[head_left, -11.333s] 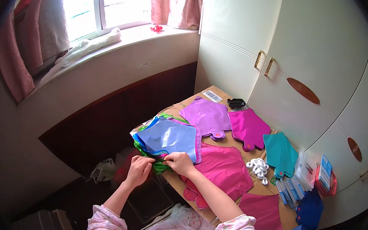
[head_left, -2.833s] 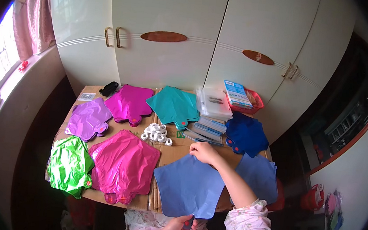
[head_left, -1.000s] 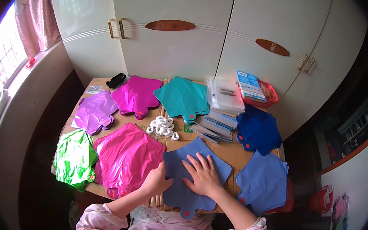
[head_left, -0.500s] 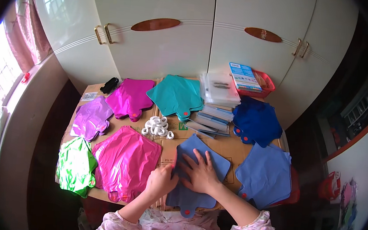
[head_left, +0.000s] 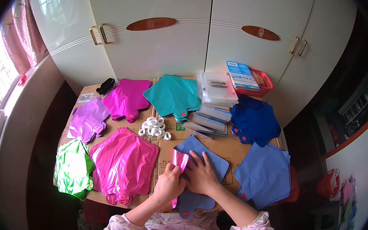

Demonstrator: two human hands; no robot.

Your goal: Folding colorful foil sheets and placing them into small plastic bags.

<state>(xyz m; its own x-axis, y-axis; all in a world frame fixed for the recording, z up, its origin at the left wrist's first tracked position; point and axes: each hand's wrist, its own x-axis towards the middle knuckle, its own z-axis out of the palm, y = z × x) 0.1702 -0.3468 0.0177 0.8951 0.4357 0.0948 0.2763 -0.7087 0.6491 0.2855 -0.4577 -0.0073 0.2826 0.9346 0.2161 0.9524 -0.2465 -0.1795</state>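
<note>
A flat matte-blue foil balloon (head_left: 215, 159) lies in front of me, its rounded tab with a red dot toward my lap. My right hand (head_left: 201, 175) rests on it with the fingers stretched out, palm down. At the balloon's left edge my left hand (head_left: 169, 185) is closed, gripping a shiny pink foil strip (head_left: 181, 160) that laps over the blue. The strip shows above and below the fist; whether it belongs to a larger sheet underneath is hidden. Left of that hand lies a stack of shiny pink foil balloons (head_left: 124, 167).
On the cardboard (head_left: 162, 159) lie green (head_left: 74, 168), lilac (head_left: 88, 120), magenta (head_left: 125, 98), teal (head_left: 173, 95), dark blue (head_left: 255, 120) and light blue (head_left: 263, 173) balloons. White ribbon rolls (head_left: 154, 127), clear packets (head_left: 215, 89) and a red basket (head_left: 263, 83) stand among or behind them.
My left hand has shifted slightly right and now grips a pink foil strip over the blue balloon's left edge, where no pink lapped before. My right hand stays on the blue balloon.
</note>
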